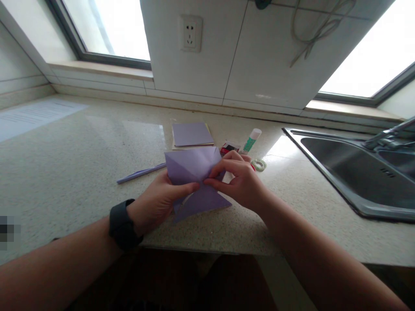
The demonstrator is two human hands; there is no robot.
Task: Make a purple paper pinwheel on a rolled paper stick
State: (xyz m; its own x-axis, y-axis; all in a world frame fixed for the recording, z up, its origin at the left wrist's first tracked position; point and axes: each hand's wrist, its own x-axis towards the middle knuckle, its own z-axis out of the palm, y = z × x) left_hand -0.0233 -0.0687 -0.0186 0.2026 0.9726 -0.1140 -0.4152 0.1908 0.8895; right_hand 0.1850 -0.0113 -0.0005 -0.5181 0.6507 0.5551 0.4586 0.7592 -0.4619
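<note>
A creased purple paper sheet (194,166) is lifted slightly off the speckled countertop (81,164) near its front edge. My left hand (155,203) pinches it from the left, thumb on top at the middle crease. My right hand (241,179) pinches it from the right, fingertips meeting the left thumb at the paper's centre. A black watch sits on my left wrist.
Behind the paper lie a stack of purple sheets (191,134), a purple strip (141,173), a glue stick (252,140), a small red and black item (228,149) and a tape roll (258,164). A steel sink (356,172) is at right. A wall socket (190,33) is above.
</note>
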